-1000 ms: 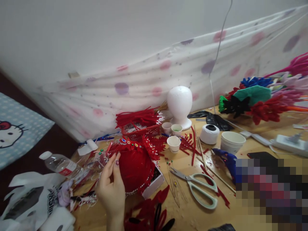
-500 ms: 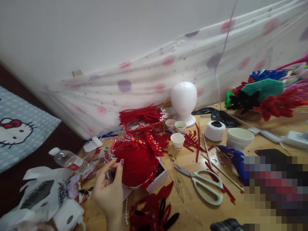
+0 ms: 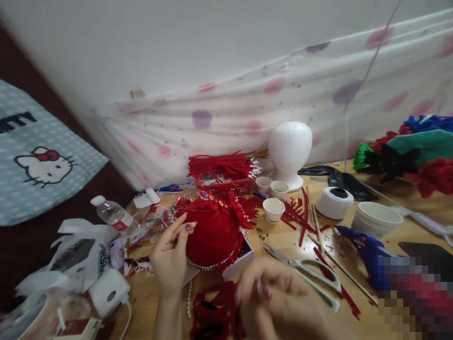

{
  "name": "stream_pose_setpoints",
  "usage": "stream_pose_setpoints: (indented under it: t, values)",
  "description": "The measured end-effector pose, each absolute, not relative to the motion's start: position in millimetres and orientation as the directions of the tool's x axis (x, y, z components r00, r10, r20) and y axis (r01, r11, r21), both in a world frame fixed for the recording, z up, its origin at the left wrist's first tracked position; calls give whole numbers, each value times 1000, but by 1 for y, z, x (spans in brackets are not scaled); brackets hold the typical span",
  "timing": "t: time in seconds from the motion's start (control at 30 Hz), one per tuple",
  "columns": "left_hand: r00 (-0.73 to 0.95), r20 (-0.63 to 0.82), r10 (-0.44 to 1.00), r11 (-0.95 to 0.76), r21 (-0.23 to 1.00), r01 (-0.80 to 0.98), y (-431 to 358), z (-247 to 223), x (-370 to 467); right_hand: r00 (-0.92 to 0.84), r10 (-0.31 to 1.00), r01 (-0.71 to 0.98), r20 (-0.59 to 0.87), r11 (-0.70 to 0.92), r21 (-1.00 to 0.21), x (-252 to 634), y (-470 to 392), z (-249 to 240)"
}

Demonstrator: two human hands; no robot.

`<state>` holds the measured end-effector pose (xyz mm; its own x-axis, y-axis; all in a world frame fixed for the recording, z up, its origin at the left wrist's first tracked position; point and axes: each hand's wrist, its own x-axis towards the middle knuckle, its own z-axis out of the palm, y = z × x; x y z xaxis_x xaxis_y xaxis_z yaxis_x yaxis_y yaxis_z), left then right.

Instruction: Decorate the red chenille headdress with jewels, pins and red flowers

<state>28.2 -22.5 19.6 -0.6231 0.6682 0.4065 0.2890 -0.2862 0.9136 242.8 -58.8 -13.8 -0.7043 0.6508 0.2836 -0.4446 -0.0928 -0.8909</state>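
Arriving near the front edge of the worktop [image 3: 141,293]: blurred bare right hand [image 3: 276,295], fingers curled, hold unclear. Bare left hand [image 3: 170,257] pinches a tiny pale item [image 3: 192,225], unidentifiable, before the round red-velvet beaded piece [image 3: 212,238], towards left edge. Both hands now close.

Red cap [image 3: 214,238] beside my left hand [image 3: 170,252].
My blurred right hand [image 3: 279,293] near scissors [image 3: 295,263]; foam head [image 3: 290,148] toward tabletop's [image 3: 141,307] far edge.

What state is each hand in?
Left hand: near-pinch; whether it holds anything can't be told.
Right hand: curled, motion-blurred; grip can't be told.
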Motion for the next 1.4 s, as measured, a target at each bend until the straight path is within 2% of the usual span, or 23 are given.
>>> stream_pose_setpoints:
  t: [0.03,0.07,0.1,0.17,0.27,0.37,0.47,0.6,0.73,0.83,0.93,1.0,1.13,1.23,1.3,1.4]
  values:
    - [-589,406,698,-282,913,295,-24,21,28,-646,709,-435,284,-36,-900,249,-46,5]
    - [-558,410,722,-275,909,312,-26,23,28,-534,785,-399,313,93,-912,255,-34,19]
    - [-532,419,736,-267,902,340,-26,25,27,-391,843,-308,368,257,-916,260,-23,28]
    - [-493,472,731,-270,863,427,-23,27,24,-203,881,-46,428,428,-903,265,-3,31]
    - [-368,609,703,-353,747,563,-10,27,15,-135,863,169,487,504,-847,264,19,11]
    - [-199,562,803,-433,779,453,4,25,2,-110,821,282,561,567,-774,261,26,-6]
    - [-68,492,868,-443,829,341,18,26,-9,-133,753,352,644,644,-680,259,25,-2]
    - [26,562,826,-539,776,327,34,40,-17,-202,700,398,685,697,-596,251,30,20]
    - [184,620,763,-638,675,372,50,53,-21,-251,691,337,678,719,-608,238,41,34]
    - [241,620,747,-664,675,321,60,54,-22,-268,707,328,654,705,-628,231,49,35]
    - [230,619,751,-660,718,223,69,51,-20,-317,675,410,666,731,-546,228,53,29]
    - [207,655,727,-686,704,183,73,51,-18,-351,651,475,673,743,-471,226,55,26]
    - [151,747,648,-754,600,268,76,53,-12,-396,604,573,691,751,-328,220,55,27]
    - [133,759,637,-761,592,265,77,53,-7,-436,550,615,712,760,-209,215,55,35]
    - [125,747,653,-751,618,234,78,52,-4,-471,547,626,692,760,-174,213,54,42]
    - [108,722,684,-727,660,191,80,49,-4,-536,603,638,591,748,-184,213,53,52]
